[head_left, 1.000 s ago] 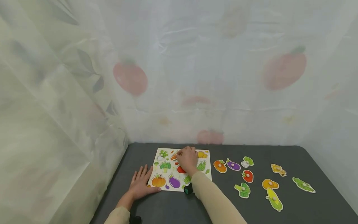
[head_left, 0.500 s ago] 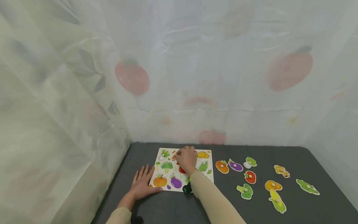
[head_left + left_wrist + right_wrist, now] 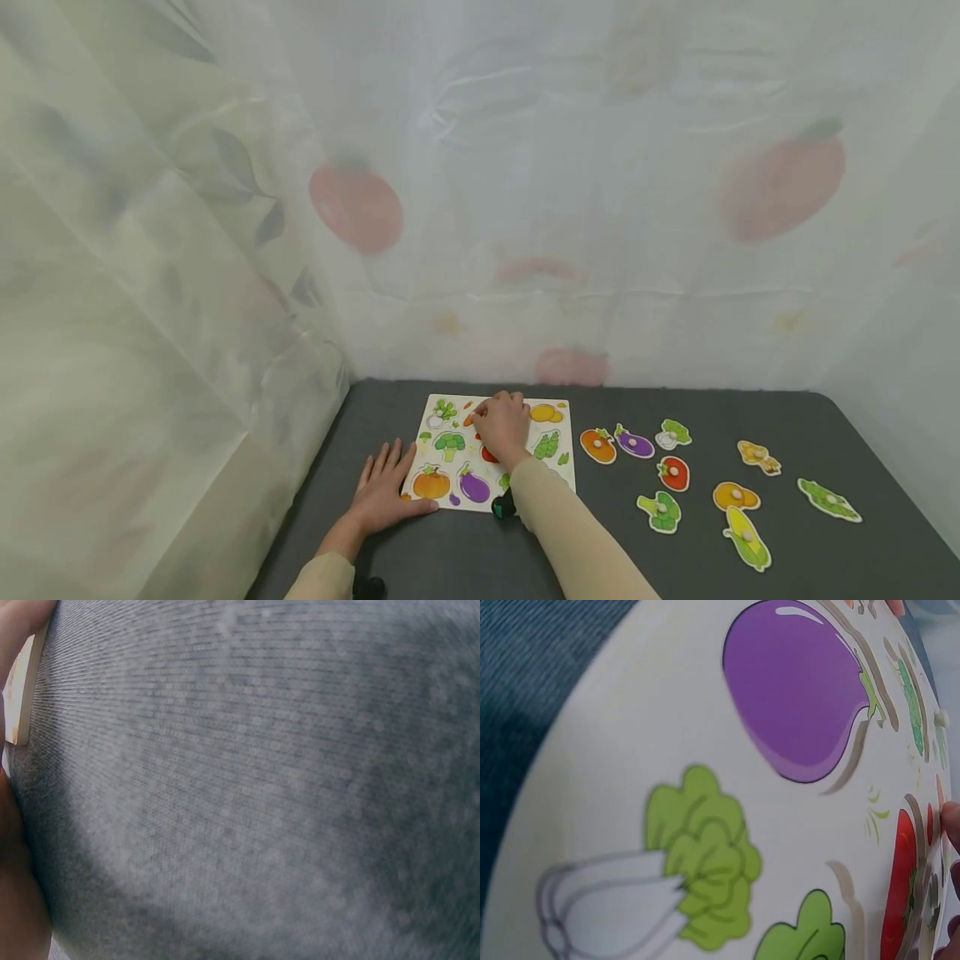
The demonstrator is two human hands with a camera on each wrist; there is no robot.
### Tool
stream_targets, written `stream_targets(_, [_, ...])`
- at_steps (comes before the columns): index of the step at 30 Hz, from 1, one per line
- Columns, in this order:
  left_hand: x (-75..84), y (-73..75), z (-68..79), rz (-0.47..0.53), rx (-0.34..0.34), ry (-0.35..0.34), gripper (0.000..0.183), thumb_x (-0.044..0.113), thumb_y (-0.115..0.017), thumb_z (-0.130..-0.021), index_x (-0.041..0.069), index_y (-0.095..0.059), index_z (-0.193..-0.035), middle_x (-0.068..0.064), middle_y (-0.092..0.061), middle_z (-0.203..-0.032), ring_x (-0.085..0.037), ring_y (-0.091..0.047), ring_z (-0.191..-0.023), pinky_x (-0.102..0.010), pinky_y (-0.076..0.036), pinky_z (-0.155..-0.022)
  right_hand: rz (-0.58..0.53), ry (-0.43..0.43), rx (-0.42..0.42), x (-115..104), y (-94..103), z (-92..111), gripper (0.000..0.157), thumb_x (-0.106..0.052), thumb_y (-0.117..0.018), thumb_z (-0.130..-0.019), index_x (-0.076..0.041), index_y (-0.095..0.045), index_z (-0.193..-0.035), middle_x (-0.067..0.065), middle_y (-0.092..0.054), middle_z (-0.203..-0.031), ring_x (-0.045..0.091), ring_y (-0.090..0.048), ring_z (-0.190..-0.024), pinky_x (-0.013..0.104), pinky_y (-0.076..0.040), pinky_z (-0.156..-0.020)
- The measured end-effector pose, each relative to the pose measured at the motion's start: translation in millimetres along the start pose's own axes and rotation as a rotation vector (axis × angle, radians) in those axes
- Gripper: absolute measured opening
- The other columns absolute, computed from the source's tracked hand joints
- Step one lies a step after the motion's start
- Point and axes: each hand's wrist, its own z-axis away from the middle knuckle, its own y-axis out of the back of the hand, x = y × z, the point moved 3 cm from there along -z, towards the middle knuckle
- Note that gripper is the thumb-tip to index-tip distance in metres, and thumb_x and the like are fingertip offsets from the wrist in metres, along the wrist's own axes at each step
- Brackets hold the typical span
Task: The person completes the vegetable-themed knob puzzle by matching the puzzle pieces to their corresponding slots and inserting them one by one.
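Note:
In the head view a white vegetable puzzle board (image 3: 422, 458) lies on the dark table. My left hand (image 3: 379, 495) rests flat at its lower left corner, fingers spread and thumb along the near edge. My right hand (image 3: 503, 429) reaches over the upper middle of the board, fingers curled down and pinching a small orange carrot piece (image 3: 468, 420), most of which they cover. The right wrist view shows the fingertips (image 3: 952, 821) at the far right edge, above the board's printed pictures. In the left wrist view, part of the left hand borders the board's edge (image 3: 28, 697).
Several loose knobbed pieces lie right of the board: a pumpkin (image 3: 598, 446), an eggplant (image 3: 635, 442), a tomato (image 3: 673, 473), a broccoli (image 3: 660, 512), a corn (image 3: 747, 538) touching a potato (image 3: 737, 496), and a pea pod (image 3: 829, 500). A pale patterned curtain (image 3: 480, 208) hangs behind.
The head view has shifted slightly, so the table and pieces appear a little further right. Both hands keep nearly the same places on the board.

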Motion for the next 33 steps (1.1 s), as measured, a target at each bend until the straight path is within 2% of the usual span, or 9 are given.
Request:
stream_targets(5, [-1.8, -2.1, 0.5, -0.009, 0.004, -0.003, 0.123, 0.082, -0.070, -0.072, 0.014, -0.025, -0.165, -0.021, -0.014, -0.169, -0.042, -0.003, -0.155, -0.062, 0.006, -0.120, 0.010, 0.002, 0.001, 1.0, -1.2, 0.2, 0.011, -0.032, -0.078, -0.092, -0.023, -0.082, -0.086, 0.002, -0.062, -0.102, 0.030, -0.048, -0.107, 0.049, -0.040, -0.092])
stream_targets(9, [-1.8, -2.0, 0.7, 0.010, 0.013, -0.013, 0.122, 0.078, -0.073, -0.073, 0.012, -0.027, -0.164, -0.024, -0.016, -0.167, -0.045, -0.005, -0.154, -0.064, 0.006, -0.120, 0.031, 0.001, -0.004, 2.2, -3.4, -0.4, 0.011, -0.034, -0.078, -0.092, -0.025, -0.082, -0.086, 0.001, -0.062, -0.101, 0.029, -0.048, -0.106, 0.049, -0.040, -0.090])
stream_targets(14, [-3.7, -2.8, -0.9, 0.001, 0.004, 0.001, 0.123, 0.079, -0.073, -0.072, 0.013, -0.026, -0.164, -0.021, -0.015, -0.168, -0.043, -0.004, -0.155, -0.062, 0.005, -0.120, 0.046, 0.006, 0.000, 2.7, -4.9, -1.2, 0.011, -0.034, -0.077, -0.092, -0.025, -0.083, -0.088, 0.000, -0.062, -0.099, 0.028, -0.048, -0.105, 0.048, -0.040, -0.089])
stream_targets(18, [-6.6, -3.9, -2.3, -0.017, -0.005, 0.015, 0.124, 0.084, -0.069, -0.071, 0.017, -0.023, -0.165, -0.018, -0.013, -0.169, -0.040, -0.002, -0.156, -0.060, 0.006, -0.121, 0.058, 0.024, -0.007, 2.5, -5.6, -1.3, 0.011, -0.034, -0.076, -0.093, -0.026, -0.083, -0.091, -0.001, -0.062, -0.098, 0.027, -0.048, -0.105, 0.047, -0.041, -0.089])
stream_targets(23, [-7.6, -4.9, -1.1, -0.005, 0.001, -0.002, 0.123, 0.082, -0.070, -0.072, 0.015, -0.024, -0.165, -0.021, -0.014, -0.169, -0.043, -0.002, -0.155, -0.062, 0.007, -0.120, 0.043, 0.058, -0.038, 2.8, -3.4, 1.7, 0.013, -0.034, -0.075, -0.094, -0.025, -0.084, -0.098, 0.000, -0.064, -0.103, 0.029, -0.049, -0.108, 0.049, -0.041, -0.089])
stream_targets(28, [-6.8, -4.0, 0.2, -0.010, -0.004, -0.002, 0.123, 0.082, -0.069, -0.073, 0.015, -0.023, -0.165, -0.021, -0.013, -0.169, -0.043, -0.002, -0.155, -0.062, 0.007, -0.120, 0.026, 0.077, -0.089, 6.5, 4.9, 1.4, 0.019, -0.033, -0.072, -0.095, -0.023, -0.082, -0.108, 0.005, -0.065, -0.112, 0.031, -0.048, -0.112, 0.049, -0.040, -0.090])
stream_targets(33, [-4.3, -1.0, -1.9, -0.026, -0.026, 0.013, 0.122, 0.079, -0.072, -0.074, 0.015, -0.022, -0.165, -0.021, -0.011, -0.169, -0.043, -0.001, -0.155, -0.063, 0.005, -0.120, -0.030, 0.070, -0.078, 18.8, 24.1, -4.5, 0.026, -0.029, -0.069, -0.096, -0.022, -0.078, -0.120, 0.007, -0.065, -0.125, 0.033, -0.046, -0.120, 0.052, -0.038, -0.098])
